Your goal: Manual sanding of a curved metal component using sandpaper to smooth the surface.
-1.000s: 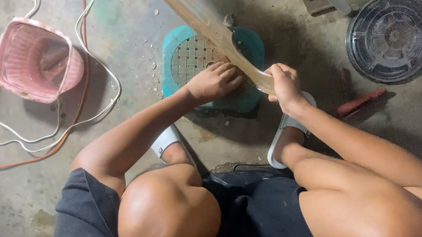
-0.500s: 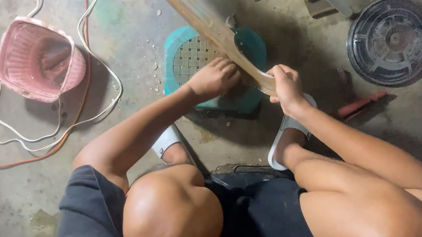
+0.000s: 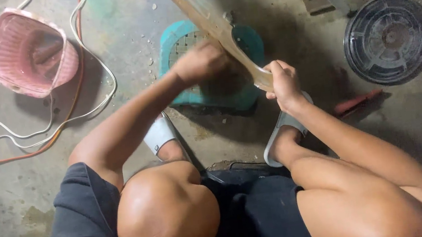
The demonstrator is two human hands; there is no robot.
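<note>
Our right hand (image 3: 283,83) is closed around the near end of a long wooden strip (image 3: 208,18). Just left of that grip, our blurred left hand (image 3: 202,62) presses on it, above a teal stool (image 3: 244,41).
</note>
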